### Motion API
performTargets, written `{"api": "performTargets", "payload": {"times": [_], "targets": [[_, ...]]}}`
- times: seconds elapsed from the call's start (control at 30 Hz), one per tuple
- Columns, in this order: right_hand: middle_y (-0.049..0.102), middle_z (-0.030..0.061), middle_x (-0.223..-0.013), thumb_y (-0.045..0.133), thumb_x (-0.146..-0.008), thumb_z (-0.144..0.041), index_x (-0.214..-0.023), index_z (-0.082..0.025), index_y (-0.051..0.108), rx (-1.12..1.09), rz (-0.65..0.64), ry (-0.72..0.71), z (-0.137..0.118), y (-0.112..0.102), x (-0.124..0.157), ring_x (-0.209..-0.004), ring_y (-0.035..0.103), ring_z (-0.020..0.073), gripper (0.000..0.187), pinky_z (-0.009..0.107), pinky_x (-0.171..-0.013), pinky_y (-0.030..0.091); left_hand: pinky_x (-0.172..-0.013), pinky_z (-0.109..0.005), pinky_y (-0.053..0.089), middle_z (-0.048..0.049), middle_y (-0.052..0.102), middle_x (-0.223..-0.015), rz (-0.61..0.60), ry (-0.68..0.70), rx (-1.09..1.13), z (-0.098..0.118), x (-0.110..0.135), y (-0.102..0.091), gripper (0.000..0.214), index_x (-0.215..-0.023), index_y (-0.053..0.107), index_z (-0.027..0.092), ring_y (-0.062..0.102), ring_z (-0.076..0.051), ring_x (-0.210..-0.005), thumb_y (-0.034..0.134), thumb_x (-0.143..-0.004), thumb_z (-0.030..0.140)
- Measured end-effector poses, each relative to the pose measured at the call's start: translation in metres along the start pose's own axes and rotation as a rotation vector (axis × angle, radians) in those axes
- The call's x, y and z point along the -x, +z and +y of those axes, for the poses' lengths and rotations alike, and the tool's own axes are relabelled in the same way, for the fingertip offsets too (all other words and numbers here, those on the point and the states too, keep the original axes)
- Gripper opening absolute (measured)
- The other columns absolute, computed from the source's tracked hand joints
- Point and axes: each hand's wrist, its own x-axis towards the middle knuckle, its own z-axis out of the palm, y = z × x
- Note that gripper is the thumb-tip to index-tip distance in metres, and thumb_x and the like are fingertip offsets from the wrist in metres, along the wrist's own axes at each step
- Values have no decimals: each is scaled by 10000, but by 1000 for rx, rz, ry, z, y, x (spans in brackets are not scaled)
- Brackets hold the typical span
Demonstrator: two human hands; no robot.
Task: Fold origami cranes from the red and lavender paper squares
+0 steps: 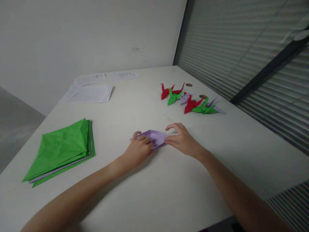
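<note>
A folded lilac paper piece [154, 137] lies on the white table [169, 180] between my hands. My left hand [138, 151] pinches its left end, fingers curled over the paper. My right hand [182, 140] presses on its right end, thumb and fingers bent against the fold. Both forearms reach in from the bottom of the view.
A stack of green square sheets [62, 149] lies at the left. Several finished paper cranes [190, 100], red, green and lilac, stand at the far right, with two small brown discs [189, 85] near them. White printed papers [88, 93] lie at the back. Window blinds [253, 54] run along the right.
</note>
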Motion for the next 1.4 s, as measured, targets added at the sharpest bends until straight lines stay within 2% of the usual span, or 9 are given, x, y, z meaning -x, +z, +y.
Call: {"api": "performTargets", "payload": {"times": [0.13, 0.27, 0.53, 0.77, 0.93, 1.1, 1.23, 1.3, 1.4], "targets": [[544, 93, -1147, 645, -878, -237, -853, -245, 737, -87, 8, 24, -2, -1, 1, -1133, 491, 256, 95, 473, -993, 446, -901, -420, 332, -38, 674, -906, -52, -24, 79, 2, 0, 4, 97, -906, 661, 184, 607, -204, -891, 599, -922, 257], [525, 94, -1167, 620, -896, -254, -869, -241, 709, -157, -41, 60, -1, 0, 2, -1163, 494, 252, 94, 482, -1012, 447, -839, -373, 331, -49, 674, -897, -24, -50, 134, 4, -1, 11, 177, -888, 642, 167, 609, -193, -855, 524, -967, 274], [520, 110, -1160, 635, -865, -239, -803, -217, 703, -115, -32, 129, 1, 6, 3, -1143, 510, 278, 94, 520, -1003, 439, -751, -303, 366, -53, 687, -831, -6, -62, 216, 1, -3, 20, 280, -826, 648, 168, 636, -179, -810, 471, -992, 309], [500, 95, -1161, 682, -845, -269, -771, -213, 696, -128, -49, 192, 9, 15, 4, -1124, 524, 262, 94, 504, -1002, 442, -745, -320, 422, -87, 720, -927, 133, -75, 222, 0, -3, 33, 248, -1186, 539, 164, 677, -199, -816, 398, -1018, 280], [504, 96, -1146, 662, -862, -309, -748, -205, 691, -168, -56, 195, 12, 15, 4, -1102, 537, 252, 157, 493, -990, 458, -767, -353, 462, -89, 721, -967, 135, -78, 270, -2, -2, 33, 224, -1184, 534, 173, 687, -212, -844, 482, -980, 251], [510, 104, -1147, 609, -898, -312, -800, -209, 681, -230, 34, 136, 2, 11, 1, -1113, 537, 248, 159, 484, -985, 461, -737, -299, 508, -67, 715, -997, 102, -170, 643, 2, -4, 23, 457, -1242, 511, 190, 677, -179, -825, 686, -822, 230], [496, 108, -1191, 615, -899, -341, -924, -241, 682, -204, 119, 48, -10, 6, 0, -1193, 484, 270, 123, 481, -1004, 439, -623, -243, 444, -14, 680, -817, 28, -212, 754, 4, -4, 19, 176, -980, 626, 180, 605, -134, -686, 640, -805, 187], [474, 112, -1211, 636, -883, -379, -1106, -261, 643, -216, 142, 23, -14, 5, 0, -1211, 471, 272, 253, 470, -1023, 428, -570, -236, 380, 12, 618, -698, -7, -233, 738, 3, -3, 19, 61, -806, 619, 172, 525, -115, -609, 621, -818, 231], [458, 115, -1228, 654, -868, -403, -1342, -285, 479, -285, 199, 27, -13, 5, 0, -1189, 484, 269, 519, 458, -1011, 443, -527, -232, 310, 36, 527, -617, -33, -286, 760, 1, -3, 19, 153, -733, 568, 171, 427, -99, -558, 599, -824, 291]]}}
